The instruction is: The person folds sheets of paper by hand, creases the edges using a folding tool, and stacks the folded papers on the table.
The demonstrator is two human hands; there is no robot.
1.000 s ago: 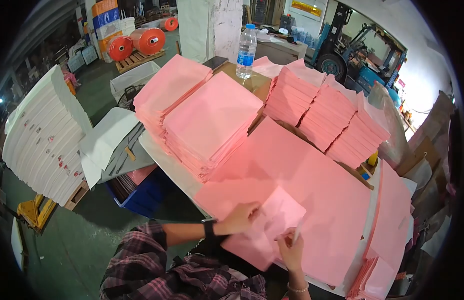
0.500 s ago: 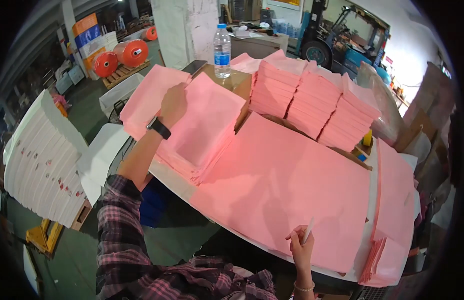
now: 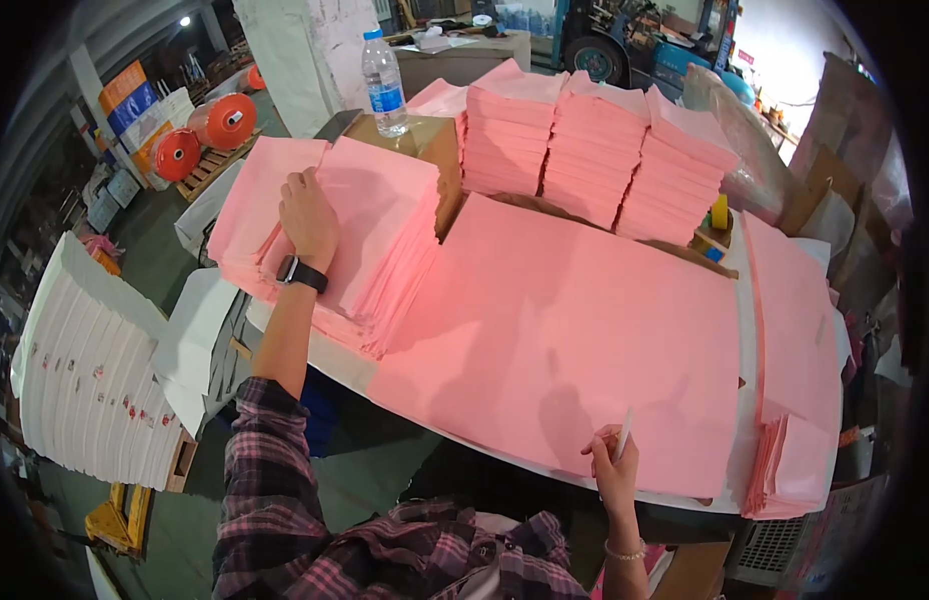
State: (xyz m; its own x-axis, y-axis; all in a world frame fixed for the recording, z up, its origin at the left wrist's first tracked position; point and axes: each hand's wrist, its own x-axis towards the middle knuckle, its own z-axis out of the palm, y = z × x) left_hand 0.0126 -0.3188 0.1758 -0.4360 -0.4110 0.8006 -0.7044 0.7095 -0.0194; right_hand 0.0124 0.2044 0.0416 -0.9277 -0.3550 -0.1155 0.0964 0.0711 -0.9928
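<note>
My left hand [image 3: 309, 222] lies on folded pink paper where two piles meet, its fingers slightly bent and apart; the thumb is hidden. Beneath and beside it are the left pile of pink paper [image 3: 246, 205] and the right pile of pink paper [image 3: 384, 195], with uneven layered edges. My right hand [image 3: 615, 467] is closed around a thin white stick [image 3: 625, 432], which points up from the fingers. This hand is over the front edge of a large flat pink sheet [image 3: 584, 320] spread across the table.
Tall stacks of pink paper [image 3: 594, 155] stand along the back. A water bottle [image 3: 385, 90] stands on a cardboard box [image 3: 424, 145] behind the left piles. More pink sheets [image 3: 789, 320] lie at the right edge. A white stack [image 3: 94, 370] stands on the floor at left.
My left hand has drawn back from the far edge of the pink piles towards me, onto their upper surface. My right hand still holds the stick near the front edge. The camera view has shifted.
</note>
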